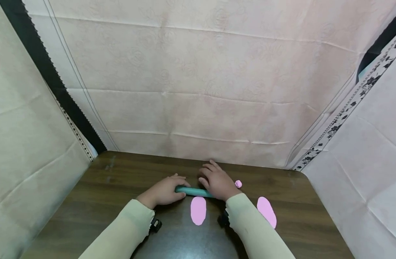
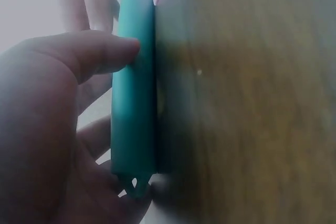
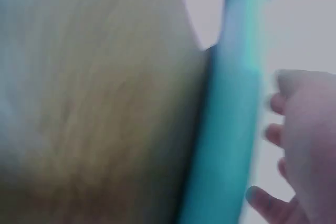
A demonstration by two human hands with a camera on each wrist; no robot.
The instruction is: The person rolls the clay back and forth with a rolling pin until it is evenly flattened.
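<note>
A teal rolling pin [image 1: 194, 191] lies crosswise on the table, with a small looped end [image 2: 135, 186] showing in the left wrist view. My left hand [image 1: 165, 190] holds its left end, thumb across the roller and fingers on the far side. Over the right end is my right hand [image 1: 217, 182], its fingers spread beyond the roller; in the right wrist view these fingers [image 3: 275, 135] stand apart from it. A flat pink oval of clay [image 1: 198, 211] lies at the pin's near side, its far edge right at the roller.
Another flat pink oval [image 1: 267, 212] lies to the right, partly behind the right sleeve [image 1: 249, 223]. A small pink lump [image 1: 238, 184] sits beside the right hand. Pale cloth [image 1: 198, 108] hangs along the back and both sides of the brown wooden table [image 1: 298, 201].
</note>
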